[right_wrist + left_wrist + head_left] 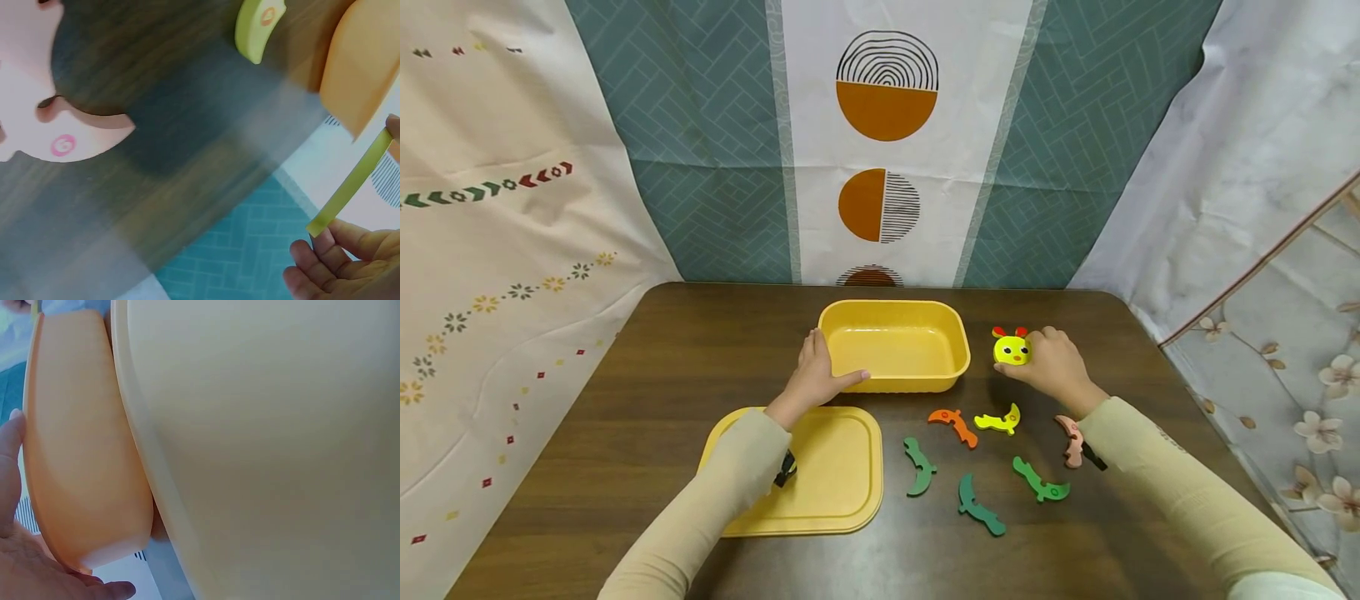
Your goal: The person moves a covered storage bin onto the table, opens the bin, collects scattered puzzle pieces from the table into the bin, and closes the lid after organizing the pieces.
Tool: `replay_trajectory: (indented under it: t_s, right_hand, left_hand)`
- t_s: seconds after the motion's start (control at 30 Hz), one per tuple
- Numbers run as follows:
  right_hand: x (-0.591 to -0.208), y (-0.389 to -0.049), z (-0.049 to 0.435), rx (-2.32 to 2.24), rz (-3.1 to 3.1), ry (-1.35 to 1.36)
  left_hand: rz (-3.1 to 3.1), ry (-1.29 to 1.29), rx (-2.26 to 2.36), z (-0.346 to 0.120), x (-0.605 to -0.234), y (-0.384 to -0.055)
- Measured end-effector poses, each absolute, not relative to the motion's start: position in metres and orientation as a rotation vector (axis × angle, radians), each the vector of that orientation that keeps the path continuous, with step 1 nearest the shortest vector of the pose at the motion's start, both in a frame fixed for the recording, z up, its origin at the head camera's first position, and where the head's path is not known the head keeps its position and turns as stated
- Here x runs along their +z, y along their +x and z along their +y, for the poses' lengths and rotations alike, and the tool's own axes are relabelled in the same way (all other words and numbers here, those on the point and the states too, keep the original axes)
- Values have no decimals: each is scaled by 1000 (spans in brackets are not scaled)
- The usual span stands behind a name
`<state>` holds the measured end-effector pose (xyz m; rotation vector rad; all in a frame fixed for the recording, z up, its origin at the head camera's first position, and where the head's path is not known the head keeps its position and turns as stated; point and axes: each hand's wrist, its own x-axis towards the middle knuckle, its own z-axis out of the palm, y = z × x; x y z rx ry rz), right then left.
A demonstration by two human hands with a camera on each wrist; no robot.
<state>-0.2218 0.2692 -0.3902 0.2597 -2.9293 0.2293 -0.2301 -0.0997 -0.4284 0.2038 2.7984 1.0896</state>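
At the back of the table stands a yellow plastic box (891,385). My left hand (817,371) rests at its front-left corner, the thumb stretched along the front rim and the fingers along the left side. In the left wrist view, the box's outer wall (87,444) shows beside the hand (25,562). My right hand (1056,362) pinches a yellow caterpillar-face piece (1012,350) with red antennae, right of the box. The right wrist view shows this piece edge-on (350,184), between fingers and thumb of the hand (356,262).
A flat yellow lid (831,475) lies under my left forearm. Curved pieces lie scattered at front right: orange (955,426), yellow (1000,420), pink (1072,443) by the right sleeve, and several green ones (979,508). Fabric curtains (715,142) stand behind the table.
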Motion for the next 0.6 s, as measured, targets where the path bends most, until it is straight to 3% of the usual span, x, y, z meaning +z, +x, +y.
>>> replay_trajectory:
  t_s: [0.6]
  right_hand:
    - [-379,-230,235,288,-2948,316]
  left_hand:
    - [2840,214,1066,-100,-430,-232]
